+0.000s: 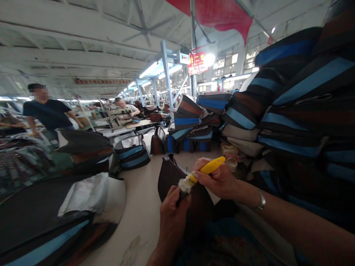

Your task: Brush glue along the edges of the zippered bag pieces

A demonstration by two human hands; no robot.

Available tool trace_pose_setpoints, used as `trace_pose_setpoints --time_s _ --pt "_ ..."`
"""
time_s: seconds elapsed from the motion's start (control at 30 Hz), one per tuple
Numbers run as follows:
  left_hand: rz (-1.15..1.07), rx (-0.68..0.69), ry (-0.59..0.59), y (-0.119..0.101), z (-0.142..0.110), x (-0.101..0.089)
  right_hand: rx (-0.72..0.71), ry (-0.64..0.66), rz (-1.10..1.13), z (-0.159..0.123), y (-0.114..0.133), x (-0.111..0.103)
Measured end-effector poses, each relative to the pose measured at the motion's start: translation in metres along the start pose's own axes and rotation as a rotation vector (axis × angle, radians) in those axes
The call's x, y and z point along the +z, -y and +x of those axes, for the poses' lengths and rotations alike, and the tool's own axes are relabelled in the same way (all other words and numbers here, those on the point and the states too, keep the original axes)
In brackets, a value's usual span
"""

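Observation:
My right hand [219, 181] is closed around the yellow handle of a brush [212, 165]. The brush's whitish, frayed bristles point down and left, reaching the tip of my left hand [174, 210]. Between its thumb and fingers, that hand pinches the edge of a dark brown fabric piece [172, 173]. The piece has a curved outline and stands up from the table in front of me. Its lower part is lost in shadow near my lap. Whether the bristles touch the fabric or only my fingertips is hard to make out.
Sewn pieces with blue and brown stripes pile high on the right [294, 118]. More stand along the back of the white table [138, 199]. A large dark piece with silvery lining [85, 192] lies at left. A jar [231, 162] sits beyond my right wrist. Two people are farther back.

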State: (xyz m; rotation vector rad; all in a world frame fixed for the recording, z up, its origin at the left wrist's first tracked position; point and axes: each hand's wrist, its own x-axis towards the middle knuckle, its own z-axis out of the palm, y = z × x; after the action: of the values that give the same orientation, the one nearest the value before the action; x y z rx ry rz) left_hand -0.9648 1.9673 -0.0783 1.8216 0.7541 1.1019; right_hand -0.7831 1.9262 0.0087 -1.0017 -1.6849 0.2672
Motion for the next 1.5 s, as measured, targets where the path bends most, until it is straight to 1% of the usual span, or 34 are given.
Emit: trace_pose_setpoints --time_s 0.03,0.07,0.13,0.2,0.23,0.3,0.37,0.4,0.43,0.5,0.53,0.6,0.67,0.73,0.8,0.87,0.93,0.97,1.03,1.07,1.13,1.2,1.27,1.33,1.37,1.43,1.5 --pt "-0.022 -0.013 0.008 -0.001 -0.001 -0.002 -0.034 0.036 -0.066 0.003 -0.002 -0.001" --pt "-0.04 -0.024 0.02 -0.002 -0.001 -0.005 -0.059 0.037 -0.135 0.006 -0.004 -0.003" --pt "-0.066 -0.037 0.045 -0.001 -0.001 -0.008 -0.085 -0.038 -0.224 0.009 -0.004 -0.008" --pt "-0.092 -0.051 0.036 0.001 -0.001 -0.011 -0.078 -0.097 -0.191 0.008 -0.001 -0.009" --pt "-0.111 -0.061 0.027 0.002 -0.001 -0.012 -0.081 -0.09 -0.144 0.007 0.001 -0.008" --pt "-0.173 -0.1 0.013 0.004 -0.002 -0.013 -0.106 -0.011 -0.091 0.005 0.002 -0.006" --pt "-0.245 -0.149 0.012 0.005 -0.002 -0.014 -0.121 0.053 -0.145 0.005 0.0 -0.004" --pt "-0.276 -0.169 0.019 0.006 -0.003 -0.015 -0.121 0.04 -0.187 0.005 -0.001 -0.004" --pt "-0.302 -0.185 0.028 0.005 -0.003 -0.016 -0.109 0.001 -0.216 0.006 -0.001 -0.005" --pt "-0.345 -0.2 0.041 0.004 -0.003 -0.017 -0.082 -0.087 -0.202 0.008 -0.002 -0.007" --pt "-0.363 -0.203 0.044 0.003 -0.003 -0.017 -0.078 -0.1 -0.178 0.008 -0.002 -0.007" --pt "-0.382 -0.203 0.036 0.001 -0.002 -0.019 -0.079 -0.069 -0.164 0.01 -0.004 -0.007" --pt "-0.365 -0.197 0.043 0.0 0.0 -0.022 -0.093 -0.035 -0.254 0.012 -0.005 -0.009" --pt "-0.322 -0.184 0.056 0.0 0.001 -0.024 -0.093 -0.072 -0.354 0.014 -0.003 -0.011" --pt "-0.258 -0.158 0.061 0.002 0.003 -0.026 -0.089 -0.139 -0.336 0.015 0.003 -0.013" --pt "-0.168 -0.111 0.047 0.003 0.004 -0.026 -0.076 -0.168 -0.192 0.014 0.011 -0.01" --pt "-0.07 -0.05 0.039 0.001 0.005 -0.023 -0.065 -0.114 -0.068 0.014 0.017 -0.004" --pt "-0.024 -0.023 0.037 -0.001 0.005 -0.022 -0.073 -0.069 -0.061 0.014 0.018 -0.001" --pt "0.049 0.017 0.042 -0.007 0.005 -0.019 -0.122 -0.004 -0.172 0.017 0.018 0.003" --pt "0.079 0.032 0.041 -0.01 0.005 -0.018 -0.157 -0.007 -0.25 0.018 0.018 0.004" --pt "0.144 0.073 0.018 -0.014 0.005 -0.016 -0.185 -0.076 -0.329 0.02 0.019 0.003" --pt "0.225 0.143 -0.026 -0.015 0.004 -0.015 -0.144 -0.119 -0.257 0.02 0.022 0.001" --pt "0.33 0.254 -0.089 -0.012 0.003 -0.013 -0.106 -0.073 -0.177 0.019 0.024 0.0" --pt "0.454 0.397 -0.151 -0.007 0.002 -0.01 -0.122 -0.028 -0.236 0.018 0.024 -0.003" --pt "0.528 0.472 -0.178 -0.005 0.002 -0.008 -0.144 -0.038 -0.313 0.018 0.024 -0.005" --pt "0.69 0.623 -0.215 -0.003 0.002 -0.004 -0.161 -0.109 -0.435 0.02 0.026 -0.013" --pt "0.834 0.771 -0.205 -0.005 0.002 0.001 -0.138 -0.158 -0.431 0.022 0.032 -0.019"
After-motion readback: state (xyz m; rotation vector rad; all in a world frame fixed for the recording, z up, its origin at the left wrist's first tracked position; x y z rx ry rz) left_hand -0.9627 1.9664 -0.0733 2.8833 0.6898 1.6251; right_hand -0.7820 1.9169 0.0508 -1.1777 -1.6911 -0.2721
